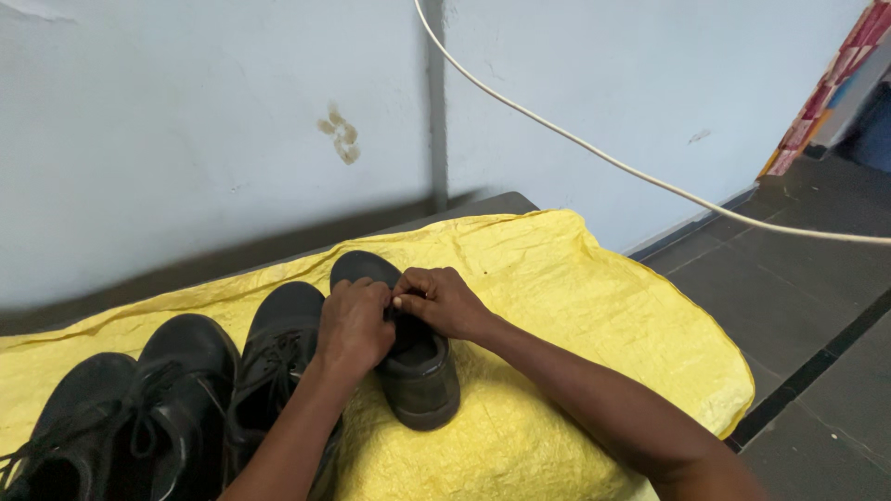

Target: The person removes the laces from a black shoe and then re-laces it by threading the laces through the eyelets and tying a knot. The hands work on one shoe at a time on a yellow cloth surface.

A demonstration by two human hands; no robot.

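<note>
A black shoe (422,380) stands on a yellow cloth (557,306), toe toward the wall. My left hand (353,329) and my right hand (444,301) meet over its top opening, fingers pinched together at the tongue or lace area. What they pinch is too small to make out. Right beside my left forearm lies another black lace-up shoe (278,343).
Two more black shoes (181,390) (70,417) sit on the cloth at the left. A pale wall (186,121) rises behind. A white cable (603,158) crosses the air at the right. Dark floor tiles (798,306) lie to the right.
</note>
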